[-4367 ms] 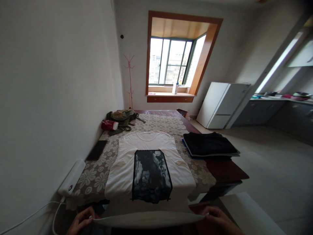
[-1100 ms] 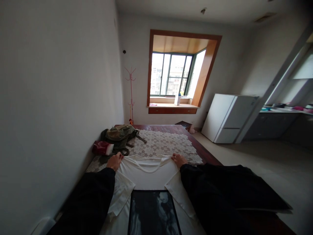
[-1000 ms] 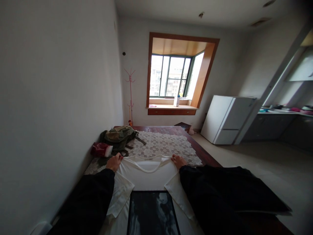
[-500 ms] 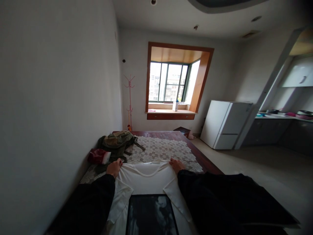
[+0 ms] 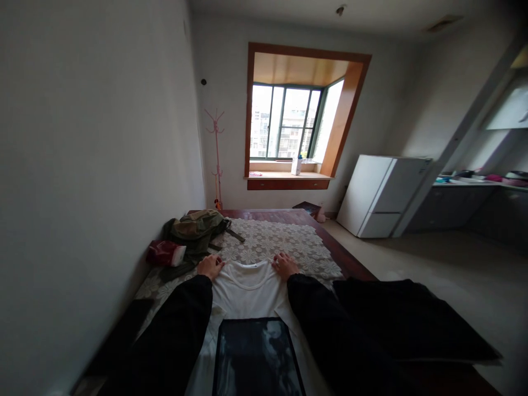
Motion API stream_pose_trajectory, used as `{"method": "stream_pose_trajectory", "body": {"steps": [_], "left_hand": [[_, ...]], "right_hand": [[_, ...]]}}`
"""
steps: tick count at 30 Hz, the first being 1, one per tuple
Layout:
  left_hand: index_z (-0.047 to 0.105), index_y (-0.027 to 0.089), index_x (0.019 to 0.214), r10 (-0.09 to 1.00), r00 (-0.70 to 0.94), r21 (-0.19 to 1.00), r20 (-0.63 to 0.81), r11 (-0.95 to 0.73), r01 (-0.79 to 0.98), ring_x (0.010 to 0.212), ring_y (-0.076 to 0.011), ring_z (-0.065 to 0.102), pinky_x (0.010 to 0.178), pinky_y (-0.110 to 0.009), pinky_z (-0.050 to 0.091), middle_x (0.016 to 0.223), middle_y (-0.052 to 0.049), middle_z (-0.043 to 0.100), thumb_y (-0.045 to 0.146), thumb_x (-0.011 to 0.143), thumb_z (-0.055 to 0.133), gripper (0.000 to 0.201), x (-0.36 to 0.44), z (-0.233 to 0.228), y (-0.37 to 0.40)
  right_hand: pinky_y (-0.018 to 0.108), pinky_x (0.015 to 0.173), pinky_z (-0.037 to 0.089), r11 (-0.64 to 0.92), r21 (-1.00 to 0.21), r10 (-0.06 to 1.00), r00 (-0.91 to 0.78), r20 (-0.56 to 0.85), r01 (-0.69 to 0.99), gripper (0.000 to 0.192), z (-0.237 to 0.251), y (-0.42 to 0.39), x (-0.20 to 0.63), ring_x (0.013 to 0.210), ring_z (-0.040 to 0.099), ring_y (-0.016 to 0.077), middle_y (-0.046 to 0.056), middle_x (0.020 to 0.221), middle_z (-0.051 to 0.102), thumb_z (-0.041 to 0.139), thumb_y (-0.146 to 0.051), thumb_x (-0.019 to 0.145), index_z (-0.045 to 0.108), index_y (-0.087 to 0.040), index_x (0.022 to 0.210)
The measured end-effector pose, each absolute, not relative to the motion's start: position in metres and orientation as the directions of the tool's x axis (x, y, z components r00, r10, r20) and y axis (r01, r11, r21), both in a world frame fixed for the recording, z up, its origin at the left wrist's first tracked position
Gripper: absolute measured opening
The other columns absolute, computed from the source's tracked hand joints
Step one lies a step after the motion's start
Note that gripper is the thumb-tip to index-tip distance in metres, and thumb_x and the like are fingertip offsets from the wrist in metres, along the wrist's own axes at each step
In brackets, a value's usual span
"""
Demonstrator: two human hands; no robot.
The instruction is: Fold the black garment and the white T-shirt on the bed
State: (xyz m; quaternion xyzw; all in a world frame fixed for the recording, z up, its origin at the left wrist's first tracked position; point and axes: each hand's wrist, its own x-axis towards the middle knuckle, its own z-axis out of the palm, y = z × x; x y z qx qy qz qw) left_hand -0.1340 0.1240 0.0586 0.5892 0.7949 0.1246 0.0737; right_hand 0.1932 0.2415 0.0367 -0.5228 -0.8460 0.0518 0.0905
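Pale lace tablecloth [image 5: 276, 242] underlies a white, black-printed T-shirt [image 5: 249, 300]; left hand [image 5: 210, 267] and right hand [image 5: 285, 267] curl at far shoulders, pinch unclear.

Count: hands, 2, being left hand [image 5: 211, 267] and right hand [image 5: 285, 267]; dark sleeves [image 5: 192, 305], 2. White shirt [image 5: 247, 297], 1, bearing 1 dark printed panel [image 5: 258, 355]. Table [image 5: 350, 265], 1; lace tablecloth [image 5: 274, 242], 1. Backpack [image 5: 198, 225], 1; red packet [image 5: 161, 253], 1. Dark cloth pile [image 5: 408, 319], 1, layers not countable. Coat rack [image 5: 216, 144], 1. Refrigerator [image 5: 379, 190], 1. White container [image 5: 296, 166], 1. Counter items [image 5: 466, 179]: several, too small to tally.
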Motion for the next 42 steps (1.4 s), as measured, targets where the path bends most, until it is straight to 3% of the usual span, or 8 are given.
{"method": "stream_pose_trajectory", "body": {"steps": [6,11,16,20,24,28,36,42], "left_hand": [[0.066,0.020,0.109,0.941,-0.330,0.252,0.082,0.300,0.920,0.118,-0.0272,0.058,0.097,-0.039,0.042,0.125,-0.013,0.067,0.034,0.098,0.046,0.027,-0.121,0.050,0.134],[0.062,0.020,0.120,0.950,-0.290,0.241,0.119,0.256,0.936,0.125,-0.0285,0.053,0.102,-0.041,0.040,0.132,-0.014,0.063,0.031,0.099,0.041,0.031,-0.117,0.052,0.130],[0.054,0.026,0.139,0.978,-0.175,0.239,0.117,0.144,0.960,0.140,-0.0276,0.043,0.115,-0.045,0.031,0.151,-0.010,0.052,0.039,0.098,0.041,0.045,-0.114,0.048,0.108],[0.040,0.026,0.153,0.981,-0.192,0.226,0.033,0.180,0.957,0.152,-0.0376,0.023,0.120,-0.064,0.013,0.164,-0.011,0.034,0.052,0.095,0.041,0.064,-0.102,0.032,0.087],[0.027,0.027,0.159,0.976,-0.215,0.203,-0.025,0.216,0.955,0.156,-0.0363,0.009,0.120,-0.067,0.002,0.170,-0.008,0.018,0.058,0.095,0.034,0.072,-0.095,0.027,0.078],[0.027,0.024,0.159,0.978,-0.204,0.202,-0.053,0.210,0.957,0.156,-0.0349,0.010,0.121,-0.066,0.002,0.169,-0.009,0.018,0.061,0.094,0.029,0.075,-0.103,0.031,0.070],[0.033,0.019,0.157,0.981,-0.196,0.171,-0.010,0.194,0.966,0.155,-0.0339,0.016,0.123,-0.060,0.008,0.168,-0.011,0.023,0.058,0.095,0.032,0.073,-0.112,0.039,0.045],[0.031,0.017,0.158,0.973,-0.223,0.176,0.053,0.211,0.961,0.156,-0.0355,0.012,0.123,-0.060,0.005,0.168,-0.012,0.023,0.060,0.094,0.035,0.077,-0.109,0.030,0.001]], "right_hand": [[0.032,0.096,0.035,0.412,-0.190,0.910,-0.395,0.123,0.891,0.021,0.030,0.246,0.181,0.116,0.051,0.0216,0.009,0.124,0.061,0.042,-0.024,0.101,0.060,-0.021,0.111],[0.037,0.104,0.033,0.387,-0.176,0.919,-0.365,0.145,0.905,0.028,0.035,0.242,0.179,0.124,0.048,0.0253,0.013,0.131,0.060,0.040,-0.025,0.101,0.059,-0.020,0.121],[0.048,0.117,0.021,0.390,-0.158,0.919,-0.373,0.125,0.907,0.051,0.036,0.224,0.192,0.148,0.025,0.0292,0.007,0.163,0.033,0.039,-0.036,0.100,0.041,-0.027,0.151],[0.057,0.121,0.009,0.411,-0.135,0.905,-0.421,-0.059,0.902,0.066,0.023,0.200,0.196,0.155,0.009,0.0314,0.003,0.169,0.018,0.029,-0.053,0.100,0.023,-0.027,0.161],[0.058,0.123,-0.001,0.416,-0.122,0.892,-0.431,-0.137,0.901,0.072,0.021,0.187,0.194,0.157,-0.002,0.0278,-0.001,0.171,0.007,0.021,-0.058,0.099,0.010,-0.026,0.163],[0.058,0.122,-0.005,0.413,-0.120,0.889,-0.428,-0.161,0.903,0.073,0.025,0.184,0.200,0.157,-0.006,0.0264,-0.003,0.171,0.003,0.020,-0.061,0.098,0.009,-0.029,0.163],[0.055,0.124,0.001,0.393,-0.090,0.902,-0.403,-0.156,0.915,0.072,0.032,0.171,0.214,0.157,-0.001,0.0254,-0.002,0.171,0.008,0.022,-0.064,0.097,0.015,-0.033,0.162],[0.060,0.122,0.002,0.354,-0.056,0.929,-0.358,-0.092,0.934,0.075,0.018,0.137,0.236,0.156,-0.004,0.0304,-0.001,0.171,0.004,0.023,-0.068,0.096,0.015,-0.033,0.162]]}}
